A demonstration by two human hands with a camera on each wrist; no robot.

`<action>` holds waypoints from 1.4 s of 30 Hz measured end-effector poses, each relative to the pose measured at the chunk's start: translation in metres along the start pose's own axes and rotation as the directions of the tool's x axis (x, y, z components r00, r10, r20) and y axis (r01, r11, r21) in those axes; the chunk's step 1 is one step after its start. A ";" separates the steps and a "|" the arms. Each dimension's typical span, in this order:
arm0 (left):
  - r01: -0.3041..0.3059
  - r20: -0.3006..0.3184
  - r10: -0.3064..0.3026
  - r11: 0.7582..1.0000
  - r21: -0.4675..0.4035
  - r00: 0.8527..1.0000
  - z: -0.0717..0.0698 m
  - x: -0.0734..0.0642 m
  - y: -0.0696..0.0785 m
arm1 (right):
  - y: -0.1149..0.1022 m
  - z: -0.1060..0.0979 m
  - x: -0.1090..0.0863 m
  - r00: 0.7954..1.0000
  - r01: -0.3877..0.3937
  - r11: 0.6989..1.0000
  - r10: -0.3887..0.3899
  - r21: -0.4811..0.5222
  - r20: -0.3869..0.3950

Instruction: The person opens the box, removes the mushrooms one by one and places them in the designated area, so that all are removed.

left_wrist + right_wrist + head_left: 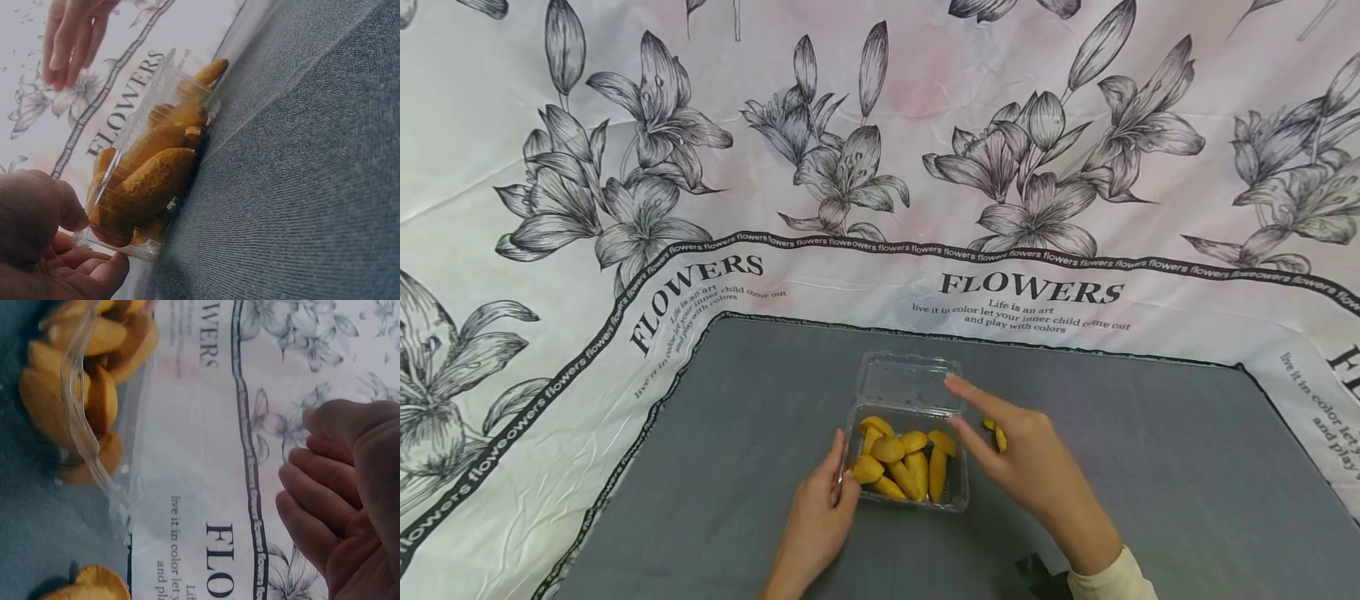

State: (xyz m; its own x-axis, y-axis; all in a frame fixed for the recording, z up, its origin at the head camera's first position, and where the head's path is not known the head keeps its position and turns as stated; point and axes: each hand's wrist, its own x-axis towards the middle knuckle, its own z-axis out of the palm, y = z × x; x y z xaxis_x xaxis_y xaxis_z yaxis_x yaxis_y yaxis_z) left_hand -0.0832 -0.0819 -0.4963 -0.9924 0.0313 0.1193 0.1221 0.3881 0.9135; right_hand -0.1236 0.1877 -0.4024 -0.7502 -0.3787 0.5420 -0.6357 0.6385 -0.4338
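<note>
A clear plastic clamshell box rests on the grey cloth, its lid raised at the far side. Several yellow-brown mushrooms lie inside it. My left hand grips the box's left wall; the left wrist view shows the thumb at the rim and fingers against the outside. Over the box's right side hovers my right hand, its fingers extended and slightly bent. In the right wrist view that hand holds nothing and is apart from the box. A loose mushroom lies right of the box, partly hidden in the head view.
A grey cloth covers the work surface. White cloth printed with flowers and lettering borders it at the back and sides. A small dark object sits near the right sleeve.
</note>
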 end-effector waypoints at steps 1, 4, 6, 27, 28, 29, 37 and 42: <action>0.001 -0.001 -0.001 1.000 0.004 1.000 0.000 0.000 0.000 | -0.001 0.003 0.001 1.000 0.016 1.000 -0.016 0.004 0.020; -0.005 -0.009 0.005 1.000 0.012 1.000 0.000 0.000 -0.001 | -0.002 0.015 0.002 0.995 0.055 0.998 -0.057 0.028 0.083; -0.013 -0.015 0.014 1.000 0.013 1.000 -0.001 0.000 -0.002 | -0.003 0.023 0.002 0.989 0.080 0.995 -0.086 0.057 0.118; 0.053 0.029 -0.053 0.998 0.018 0.998 -0.002 0.002 -0.004 | -0.009 0.084 -0.008 0.961 0.084 0.988 -0.047 -0.127 0.272; 0.051 0.030 -0.052 0.998 0.021 0.998 -0.002 0.001 -0.004 | -0.009 0.084 -0.008 0.963 0.087 0.987 -0.049 -0.133 0.265; 0.052 0.032 -0.053 0.998 0.024 0.998 -0.002 0.001 -0.004 | -0.009 0.084 -0.008 0.965 0.090 0.986 -0.053 -0.138 0.257; 0.054 0.026 -0.055 0.998 0.033 0.998 -0.001 0.001 -0.003 | -0.007 0.083 -0.008 0.970 0.097 0.989 -0.068 -0.115 0.232; 0.050 0.001 -0.050 0.997 0.060 0.999 -0.001 0.002 -0.003 | -0.004 0.079 -0.007 0.976 0.109 0.988 -0.085 -0.112 0.201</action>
State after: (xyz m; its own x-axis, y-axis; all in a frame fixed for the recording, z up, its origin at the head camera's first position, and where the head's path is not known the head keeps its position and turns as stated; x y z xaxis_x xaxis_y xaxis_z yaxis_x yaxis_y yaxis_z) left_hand -0.0856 -0.0842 -0.4980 -0.9972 0.0132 0.0730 0.0712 0.4438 0.8933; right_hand -0.1300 0.1350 -0.4615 -0.7144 -0.5588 0.4211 -0.6897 0.6640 -0.2889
